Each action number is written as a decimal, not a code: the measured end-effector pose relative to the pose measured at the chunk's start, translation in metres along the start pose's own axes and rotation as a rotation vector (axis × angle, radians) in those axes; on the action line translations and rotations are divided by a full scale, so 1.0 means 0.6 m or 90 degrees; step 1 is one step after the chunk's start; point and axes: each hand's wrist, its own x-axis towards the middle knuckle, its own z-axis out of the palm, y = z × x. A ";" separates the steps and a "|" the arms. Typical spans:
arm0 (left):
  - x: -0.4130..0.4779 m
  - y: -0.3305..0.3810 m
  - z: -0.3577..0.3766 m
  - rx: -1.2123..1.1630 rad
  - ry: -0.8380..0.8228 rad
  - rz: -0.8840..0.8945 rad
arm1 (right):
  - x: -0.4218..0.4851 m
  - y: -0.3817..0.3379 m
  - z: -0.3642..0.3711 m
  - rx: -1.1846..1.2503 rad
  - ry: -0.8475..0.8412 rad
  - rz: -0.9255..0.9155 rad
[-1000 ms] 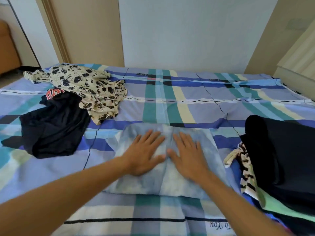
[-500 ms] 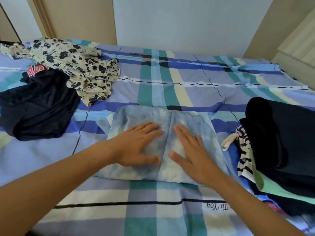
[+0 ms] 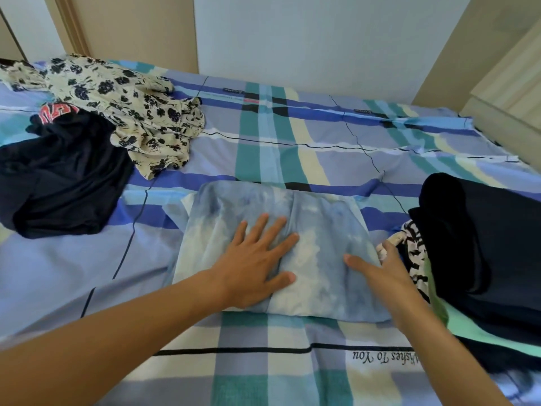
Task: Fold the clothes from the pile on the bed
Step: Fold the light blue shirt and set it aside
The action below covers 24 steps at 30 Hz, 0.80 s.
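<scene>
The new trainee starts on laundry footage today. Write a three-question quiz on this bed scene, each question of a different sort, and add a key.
1. True or false: the left hand lies flat on the folded blue tie-dye garment.
2. Which piece lies against the floral garment? A) the black garment with red lettering B) a white towel C) a pair of jeans
3. Fill in: the stack of clothes sits on the person's ____ side of the folded blue tie-dye garment.

Key: 1 true; 2 A; 3 right.
</scene>
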 end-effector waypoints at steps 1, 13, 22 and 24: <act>0.001 0.000 0.007 0.012 -0.009 -0.005 | 0.007 -0.009 -0.002 0.062 -0.022 0.042; 0.028 -0.010 -0.049 -0.364 -0.099 -0.053 | -0.007 -0.183 0.029 0.003 -0.128 -0.027; -0.004 -0.195 -0.161 -1.082 0.024 -0.413 | -0.111 -0.289 0.254 -0.421 -0.139 -0.433; -0.010 -0.203 -0.159 -1.018 0.000 -0.416 | -0.131 -0.254 0.297 -0.500 -0.190 -0.441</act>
